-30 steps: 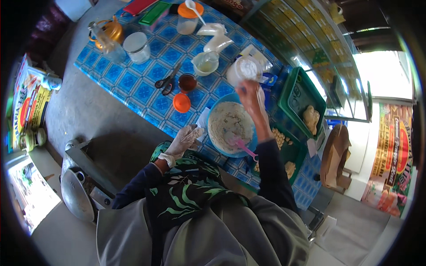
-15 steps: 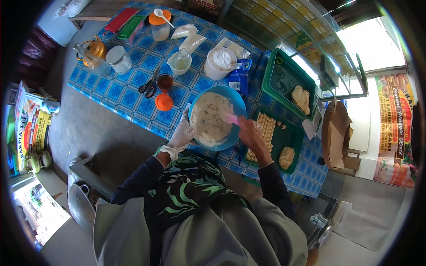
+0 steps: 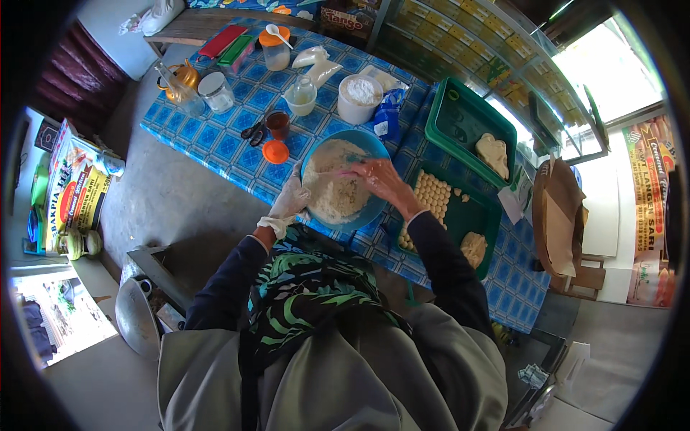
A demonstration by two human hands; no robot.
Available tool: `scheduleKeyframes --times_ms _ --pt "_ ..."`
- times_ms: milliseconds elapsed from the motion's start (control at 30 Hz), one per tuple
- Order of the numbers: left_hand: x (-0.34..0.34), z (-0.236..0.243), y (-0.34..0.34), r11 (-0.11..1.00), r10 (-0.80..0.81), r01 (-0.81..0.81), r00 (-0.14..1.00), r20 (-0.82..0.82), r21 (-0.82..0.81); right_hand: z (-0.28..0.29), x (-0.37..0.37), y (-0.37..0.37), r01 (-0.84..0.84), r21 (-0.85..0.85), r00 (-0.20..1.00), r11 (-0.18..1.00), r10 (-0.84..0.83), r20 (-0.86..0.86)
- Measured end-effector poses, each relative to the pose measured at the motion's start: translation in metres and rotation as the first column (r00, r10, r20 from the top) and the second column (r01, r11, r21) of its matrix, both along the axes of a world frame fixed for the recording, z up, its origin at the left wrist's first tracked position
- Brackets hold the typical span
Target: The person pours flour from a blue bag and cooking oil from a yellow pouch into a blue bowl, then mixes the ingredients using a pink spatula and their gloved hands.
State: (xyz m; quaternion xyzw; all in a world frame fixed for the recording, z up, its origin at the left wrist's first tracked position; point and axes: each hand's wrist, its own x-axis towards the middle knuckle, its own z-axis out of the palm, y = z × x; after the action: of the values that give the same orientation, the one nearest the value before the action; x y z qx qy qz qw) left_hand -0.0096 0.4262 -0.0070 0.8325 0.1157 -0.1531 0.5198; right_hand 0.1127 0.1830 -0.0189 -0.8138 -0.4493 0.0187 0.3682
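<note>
A wide blue bowl (image 3: pixel 370 210) sits at the table's near edge, with a pale, crumbly flour mixture (image 3: pixel 332 188) inside. My left hand (image 3: pixel 291 197), in a thin whitish glove, grips the bowl's left rim. Bare and closed, my right hand (image 3: pixel 384 179) reaches over the right side of the bowl. It holds a pink spatula (image 3: pixel 347 172) whose blade dips toward the mixture; part of the handle is hidden by my fingers.
Right of the bowl, a green tray (image 3: pixel 467 223) carries small dough balls and a dough lump; another green tray (image 3: pixel 438 136) stands behind. A white flour tub (image 3: pixel 357 111), orange lid (image 3: pixel 275 151), scissors (image 3: pixel 253 134) and glass jar (image 3: pixel 216 93) share the blue checked table (image 3: pixel 194 147).
My right hand has moved left and farther over the bowl with the spatula, sweeping through the mixture. My left hand stays on the rim. The whole view has shifted slightly.
</note>
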Motion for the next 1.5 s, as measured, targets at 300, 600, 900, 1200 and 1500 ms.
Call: scheduleKeyframes --times_ms 300,600,900,1200,1500 --pt "0.024 -0.015 0.007 1.0 -0.027 0.023 0.966 0.257 0.019 0.029 -0.007 -0.04 0.125 -0.37 0.988 0.921 -0.083 0.127" --pt "0.056 -0.027 0.027 0.964 -0.266 0.251 0.905 0.332 0.087 0.043 -0.04 -0.024 0.621 -0.551 0.777 0.557 -0.347 0.526" --pt "0.05 -0.036 0.03 0.943 -0.167 0.267 0.897 0.41 -0.2 -0.03 -0.144 0.053 0.751 -0.497 0.401 0.434 -0.899 -0.179" --pt "0.047 -0.077 0.024 0.76 -0.11 0.214 0.973 0.202 -0.613 0.025 -0.144 0.101 0.714 -0.557 0.577 0.424 -0.807 0.126" --pt "0.048 -0.063 0.02 0.68 -0.1 0.05 0.995 -0.025 -0.732 0.008 -0.094 0.069 0.701 -0.567 0.652 0.434 -0.711 0.262"
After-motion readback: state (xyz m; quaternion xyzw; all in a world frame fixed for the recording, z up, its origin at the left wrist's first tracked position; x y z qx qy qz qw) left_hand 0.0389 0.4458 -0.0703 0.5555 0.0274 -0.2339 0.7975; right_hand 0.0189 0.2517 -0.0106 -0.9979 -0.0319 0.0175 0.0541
